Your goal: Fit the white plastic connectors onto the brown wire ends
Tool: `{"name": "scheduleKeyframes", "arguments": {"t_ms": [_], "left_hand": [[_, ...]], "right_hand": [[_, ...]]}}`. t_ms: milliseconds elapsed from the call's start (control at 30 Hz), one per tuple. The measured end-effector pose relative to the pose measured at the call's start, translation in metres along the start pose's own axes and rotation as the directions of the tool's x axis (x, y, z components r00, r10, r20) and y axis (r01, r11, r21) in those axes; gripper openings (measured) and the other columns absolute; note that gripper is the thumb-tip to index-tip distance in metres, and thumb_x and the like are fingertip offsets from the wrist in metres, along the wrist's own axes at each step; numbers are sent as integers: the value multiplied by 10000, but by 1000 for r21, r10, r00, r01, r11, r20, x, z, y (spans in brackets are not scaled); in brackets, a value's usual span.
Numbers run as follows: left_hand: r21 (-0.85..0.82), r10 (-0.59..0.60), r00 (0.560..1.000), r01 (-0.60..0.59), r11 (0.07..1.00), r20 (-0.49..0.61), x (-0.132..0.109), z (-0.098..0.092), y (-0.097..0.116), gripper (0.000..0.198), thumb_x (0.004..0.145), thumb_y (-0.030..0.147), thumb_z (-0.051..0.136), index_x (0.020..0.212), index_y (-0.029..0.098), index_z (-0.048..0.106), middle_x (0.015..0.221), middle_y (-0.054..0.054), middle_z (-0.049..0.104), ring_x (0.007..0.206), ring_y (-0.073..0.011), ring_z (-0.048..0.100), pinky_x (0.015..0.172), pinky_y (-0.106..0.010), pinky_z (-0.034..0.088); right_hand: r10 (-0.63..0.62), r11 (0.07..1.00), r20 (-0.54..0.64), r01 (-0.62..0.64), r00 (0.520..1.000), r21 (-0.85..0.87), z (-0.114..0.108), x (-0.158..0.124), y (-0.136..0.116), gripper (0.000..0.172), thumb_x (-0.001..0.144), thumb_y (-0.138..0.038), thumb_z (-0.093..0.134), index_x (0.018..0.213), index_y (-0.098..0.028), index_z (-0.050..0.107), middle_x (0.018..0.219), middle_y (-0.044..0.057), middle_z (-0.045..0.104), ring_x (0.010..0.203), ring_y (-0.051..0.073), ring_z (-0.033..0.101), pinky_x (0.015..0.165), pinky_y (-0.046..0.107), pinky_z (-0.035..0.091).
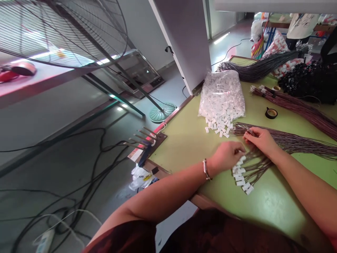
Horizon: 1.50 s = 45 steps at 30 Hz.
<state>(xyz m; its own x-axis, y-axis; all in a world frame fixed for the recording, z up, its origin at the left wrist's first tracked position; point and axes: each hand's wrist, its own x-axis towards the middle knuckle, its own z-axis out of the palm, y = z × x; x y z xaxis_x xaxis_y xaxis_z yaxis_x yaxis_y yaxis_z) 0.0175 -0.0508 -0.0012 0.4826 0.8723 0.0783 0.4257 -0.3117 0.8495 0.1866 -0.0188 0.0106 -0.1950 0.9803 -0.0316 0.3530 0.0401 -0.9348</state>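
Our right hand (263, 140) has its grip clamped on a few wires (252, 132) at the tip end of the bundle (302, 142), which lies on the table (184, 133). Our left hand (228, 154) is blurred just beside it, fingers curled; we cannot tell whether its grip is together or on something. Near it, on the table, we have a fan of white connectors (240, 178), with leads (259, 168) running from them toward our right wrist. Beyond our hands, loose connectors (219, 127) lie by the bag (222, 91). Tape (267, 114) sits beyond the bundle.
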Motion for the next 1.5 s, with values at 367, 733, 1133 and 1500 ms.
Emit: {"name": "scheduleKeyframes", "arguments": {"t_ms": [367,733,1133,1500], "left_hand": [[439,163,960,-48,897,-228,10,-53,-23,207,849,149,479,837,162,686,864,-85,649,822,-188,567,774,-337,464],[450,226,967,-152,880,-116,23,-54,-29,123,822,178,533,777,159,646,889,-99,633,899,-223,530,841,-380,428],[-697,-366,931,267,666,7,12,-33,-16,245,725,345,667,815,117,657,636,-2,547,494,-46,439,447,-176,337],[-718,-357,933,285,635,55,12,-36,-13,314,701,390,699,852,118,656,587,17,534,462,-34,425,429,-167,315]], "right_hand": [[1,992,43,-7,999,123,2,-2,3,254,747,-394,601,747,-141,631,652,23,630,487,83,442,463,222,345],[-62,996,-147,51,987,-78,18,-1,4,74,659,-237,533,630,-169,532,556,-41,438,539,89,368,505,223,299],[-105,992,-190,89,976,-89,15,-8,-6,76,626,-248,499,584,-187,483,530,-40,397,525,94,338,500,230,281],[-170,955,-204,110,964,-274,19,-10,1,50,659,-218,498,616,-192,501,504,-53,424,474,88,344,477,229,281]]}}
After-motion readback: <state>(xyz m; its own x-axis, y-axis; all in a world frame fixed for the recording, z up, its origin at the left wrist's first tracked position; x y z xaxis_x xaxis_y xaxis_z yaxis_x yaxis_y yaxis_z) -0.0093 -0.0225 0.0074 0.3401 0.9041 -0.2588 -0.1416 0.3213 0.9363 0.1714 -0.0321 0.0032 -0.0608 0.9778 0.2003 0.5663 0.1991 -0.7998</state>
